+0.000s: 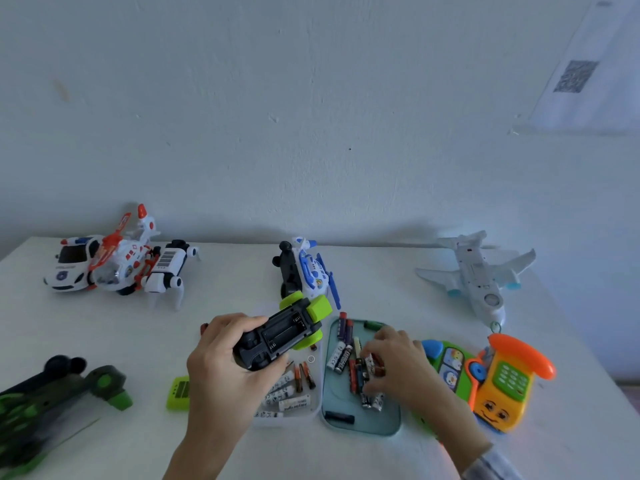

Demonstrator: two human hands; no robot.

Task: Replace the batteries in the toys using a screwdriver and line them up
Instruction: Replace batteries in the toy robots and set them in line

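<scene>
I face a plain pale wall (311, 116), lightly scuffed, in dim bluish light. A sheet of paper (581, 74) with a blurred square code hangs at its upper right. The white surface (242, 271) meets the wall.

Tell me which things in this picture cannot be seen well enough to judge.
- Head view: whether the right hand pinches a battery; its fingers cover the pile in the teal tray.
- The battery labels: too small and blurred to read fully.
- The green and black toy: blurred and cut off by the left edge.
- The clear tray: partly hidden by the left hand holding the toy car.
</scene>
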